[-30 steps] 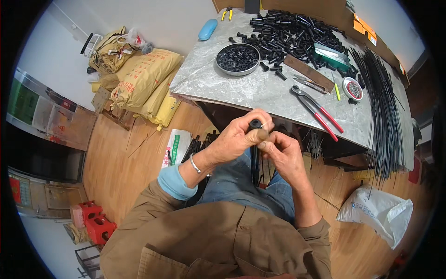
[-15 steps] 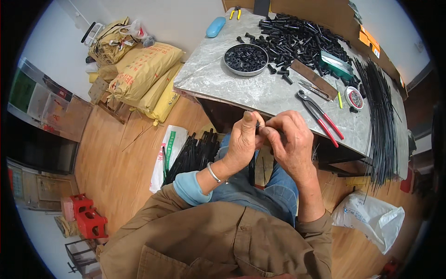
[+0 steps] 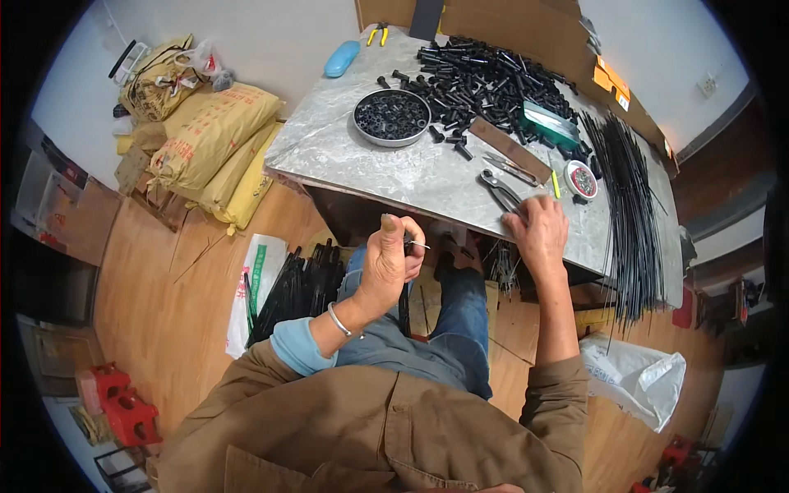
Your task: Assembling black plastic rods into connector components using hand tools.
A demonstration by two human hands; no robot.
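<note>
My left hand [image 3: 388,267] is raised over my lap with its thumb up and its fingers curled around a small dark piece. A thin, pale wire-like end [image 3: 420,245] pokes out to the right of those fingers; the rest is mostly hidden by the hand. At the table's front edge, my right hand [image 3: 540,232] is closed over the handles of a pair of pincers [image 3: 501,191]. Their dark jaws point away from me, and the hand covers the handles. Just beyond lie silver scissors [image 3: 514,168] and a flat brown bar [image 3: 503,148].
On the grey table [image 3: 312,148] are a heap of black bolts [image 3: 493,82], a round tin of black nuts [image 3: 391,117], a small white tub [image 3: 581,181] and long black wires [image 3: 629,205]. Black rods [image 3: 300,283] stand beside my left leg. Stuffed sacks [image 3: 215,135] lie at left.
My right hand has left the left hand and moved right onto the pincers on the table. The left hand stays curled over my lap. The whole view has shifted slightly.
</note>
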